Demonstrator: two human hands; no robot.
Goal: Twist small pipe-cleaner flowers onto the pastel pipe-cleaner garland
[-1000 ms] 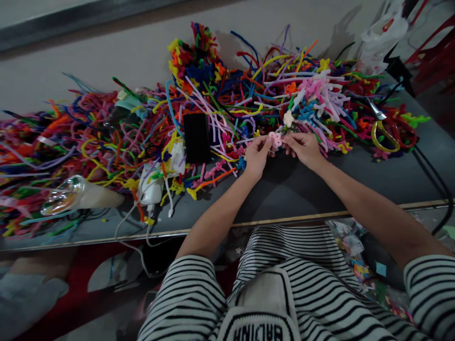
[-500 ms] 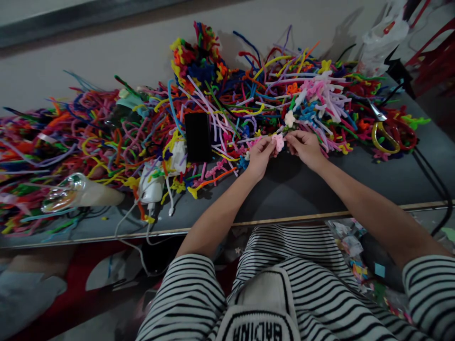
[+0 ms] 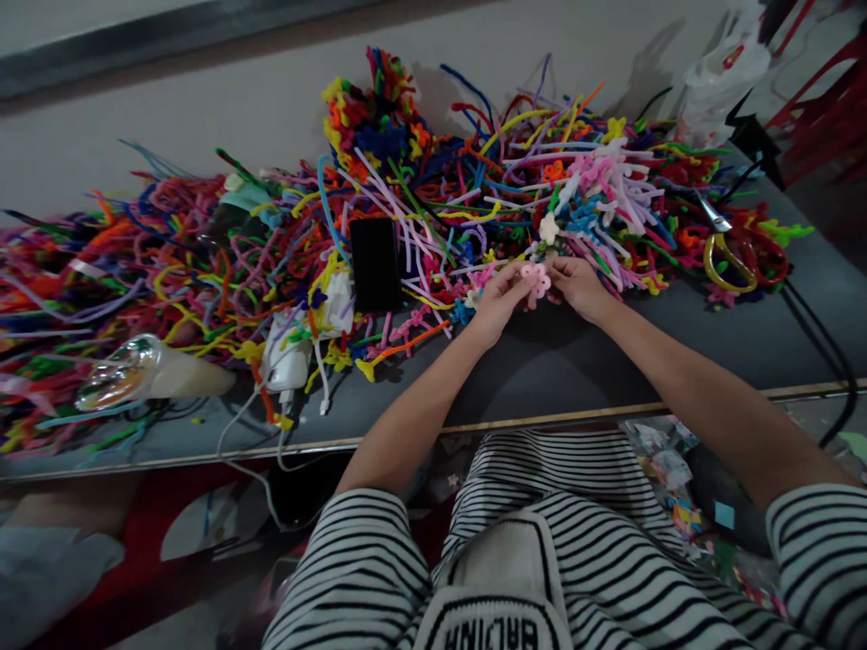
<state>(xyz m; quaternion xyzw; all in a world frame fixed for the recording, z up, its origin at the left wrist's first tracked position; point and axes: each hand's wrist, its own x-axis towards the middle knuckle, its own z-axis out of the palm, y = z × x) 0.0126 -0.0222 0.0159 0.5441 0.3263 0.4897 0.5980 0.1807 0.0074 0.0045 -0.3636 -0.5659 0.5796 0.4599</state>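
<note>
Black phone (image 3: 375,264) sits left of frame center, white charger (image 3: 289,361) lower left of it. Cup (image 3: 193,372) lies at left. Plastic bag (image 3: 716,99) upper right, red chair (image 3: 821,149) far upper right.

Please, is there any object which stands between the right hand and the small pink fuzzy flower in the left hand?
Nothing visible stands between the right hand and the small pink fuzzy flower pinched in the left hand; the cream fuzzy flower lies just beyond, not between.
</note>
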